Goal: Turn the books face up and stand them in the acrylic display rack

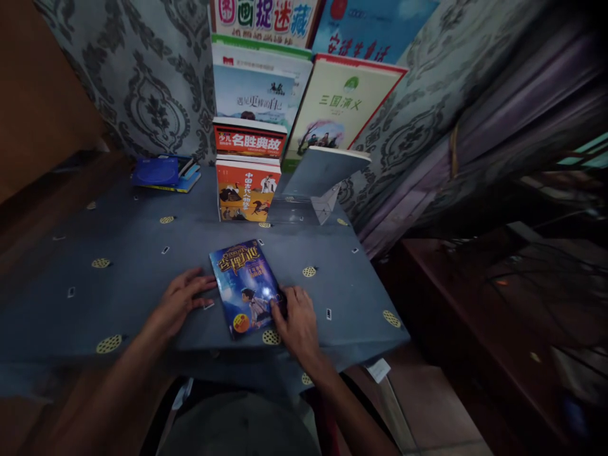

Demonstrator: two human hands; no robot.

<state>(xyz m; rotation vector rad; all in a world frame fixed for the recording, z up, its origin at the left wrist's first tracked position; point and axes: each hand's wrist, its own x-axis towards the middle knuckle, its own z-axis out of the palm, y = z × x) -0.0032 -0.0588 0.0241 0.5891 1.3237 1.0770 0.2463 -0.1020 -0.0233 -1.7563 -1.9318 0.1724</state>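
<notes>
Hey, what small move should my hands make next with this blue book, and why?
Perhaps bring your left hand in to grip the glossy blue rectangular book with gold lettering. Your right hand has its thumb over the right edge, while the left lies loosely spread at the opposite edge.

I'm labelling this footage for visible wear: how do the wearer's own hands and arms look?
Left hand and right hand are ungloved, with no ring or marking discernible. Left forearm and right forearm show bare, without a visible sleeve, watch or cable. The dim picture hides finer detail.
</notes>
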